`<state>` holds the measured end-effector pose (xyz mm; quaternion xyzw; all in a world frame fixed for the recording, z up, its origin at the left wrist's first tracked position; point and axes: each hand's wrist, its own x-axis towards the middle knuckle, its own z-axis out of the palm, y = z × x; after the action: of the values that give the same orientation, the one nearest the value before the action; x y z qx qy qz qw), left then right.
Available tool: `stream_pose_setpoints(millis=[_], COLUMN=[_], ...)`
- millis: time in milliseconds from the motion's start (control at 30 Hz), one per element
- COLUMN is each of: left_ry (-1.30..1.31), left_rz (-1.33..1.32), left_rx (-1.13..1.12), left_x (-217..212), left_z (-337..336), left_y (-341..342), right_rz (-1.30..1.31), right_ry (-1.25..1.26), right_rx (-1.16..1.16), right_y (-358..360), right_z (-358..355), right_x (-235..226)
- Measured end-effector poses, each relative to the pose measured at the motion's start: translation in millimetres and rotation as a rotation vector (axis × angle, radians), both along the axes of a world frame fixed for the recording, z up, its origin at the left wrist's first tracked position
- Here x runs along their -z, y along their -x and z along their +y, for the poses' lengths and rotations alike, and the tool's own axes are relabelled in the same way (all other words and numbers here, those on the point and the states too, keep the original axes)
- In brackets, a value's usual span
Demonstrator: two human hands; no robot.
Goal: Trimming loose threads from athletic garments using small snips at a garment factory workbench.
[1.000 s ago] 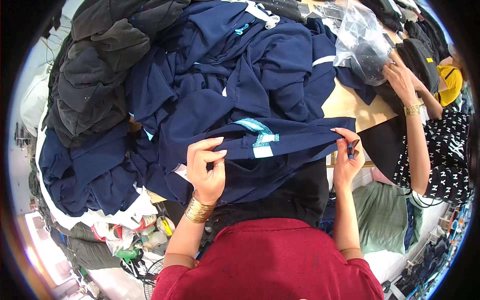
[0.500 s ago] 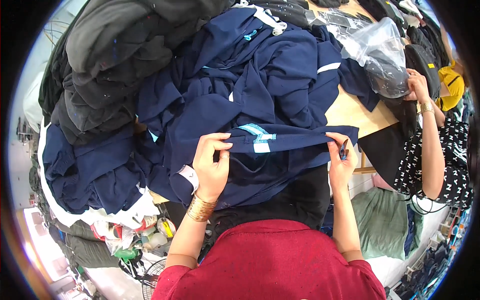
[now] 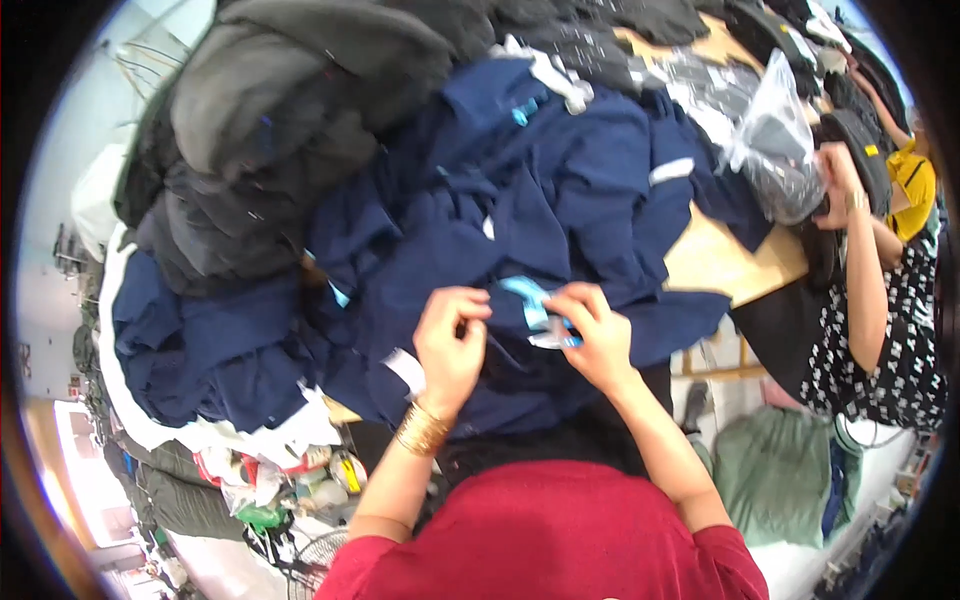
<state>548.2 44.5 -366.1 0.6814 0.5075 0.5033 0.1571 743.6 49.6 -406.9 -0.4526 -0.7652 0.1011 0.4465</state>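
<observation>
A navy garment lies spread in front of me, with a light-blue trim strip and a pale tag at its middle. My left hand is closed at the fabric edge, its thumb and fingertips pinching the cloth beside the strip. Just right of the strip, my right hand is closed, its fingertips at the trim. A small tool with blue and shiny parts, apparently thread snips, sits in that hand, mostly hidden and blurred. A white label shows beside my left wrist.
More navy garments are heaped beyond my hands. Dark grey clothing is piled high at the left. At the right, a co-worker's hand holds a clear plastic bag near the wooden tabletop. A green cloth bundle hangs lower right.
My right hand has moved left from the garment's right end to the light-blue trim, letting that stretched edge drop. The co-worker's plastic bag has been gathered up. The whole view has shifted slightly.
</observation>
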Motion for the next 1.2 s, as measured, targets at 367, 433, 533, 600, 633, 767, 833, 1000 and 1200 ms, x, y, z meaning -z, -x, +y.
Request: stream_pose_setpoints(millis=[367, 433, 533, 600, 633, 767, 833, 1000, 1200], left_ry=[0.903, 0.904, 0.935, 0.980, 0.981, 0.953, 0.934, 0.871, 0.884], left_rz=[-0.856, -1.047, -1.241, -1.306, -1.279, -1.158, -1.083, -0.969, -0.936], left_rx=[0.629, 0.538, 0.486, 0.505, 0.415, 0.339, 0.322, 0.395, 0.384], left_x=[9, 13, 10, 16, 15, 14, 16, 16, 20], left_z=[-48, -43, -32, -30, -29, -30, -32, -33, -32], left_y=[-34, -38, -39, -35, -37, -38, -41, -46, -47], right_rz=[0.257, 0.189, 0.120, 0.081, 0.075, 0.162, 0.212, 0.249, 0.236], right_ry=[0.180, 0.146, 0.073, 0.086, 0.122, 0.190, 0.199, 0.152, 0.120], right_rx=[0.023, 0.050, 0.070, 0.067, 0.045, 0.010, 0.044, 0.089, 0.125], right_y=[8, 6, 4, 5, 3, 1, -2, -4, -4], right_z=[-2, -7, -15, -21, -23, -33, -34, -33, -37], right_x=[-34, -36, -38, -41, -37, -46, -35, -31, -25])
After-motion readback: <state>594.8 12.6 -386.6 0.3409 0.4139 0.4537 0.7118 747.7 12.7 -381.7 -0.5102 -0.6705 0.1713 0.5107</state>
